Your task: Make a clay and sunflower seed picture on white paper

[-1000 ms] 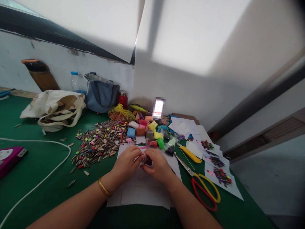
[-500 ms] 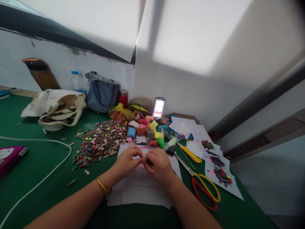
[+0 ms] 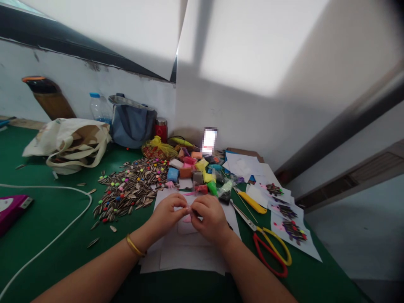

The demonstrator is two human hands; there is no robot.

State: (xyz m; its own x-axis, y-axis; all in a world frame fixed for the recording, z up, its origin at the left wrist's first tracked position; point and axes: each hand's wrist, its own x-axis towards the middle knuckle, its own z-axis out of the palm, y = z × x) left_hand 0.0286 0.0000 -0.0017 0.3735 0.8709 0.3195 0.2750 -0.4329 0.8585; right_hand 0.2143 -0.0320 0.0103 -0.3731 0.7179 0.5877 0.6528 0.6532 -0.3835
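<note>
1. White paper sheets [image 3: 192, 256] lie beneath the left hand [image 3: 168, 212] and right hand [image 3: 211, 216].
2. Both hands nearly meet, fingers pinched.
3. Pink shape [image 3: 187, 219] shows just below the left thumb.
4. Small blurred piece [image 3: 188, 209] is clamped between both hands' fingertips.

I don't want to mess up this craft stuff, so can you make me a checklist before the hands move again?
1. Left hand and right hand over the white paper: ok.
2. Their fingertips brought close together: ok.
3. What is between them: cannot tell, too small.
4. Scissors lying apart from both hands: ok.
5. Seeds separate from the coloured balls: not ok, mixed.
</note>
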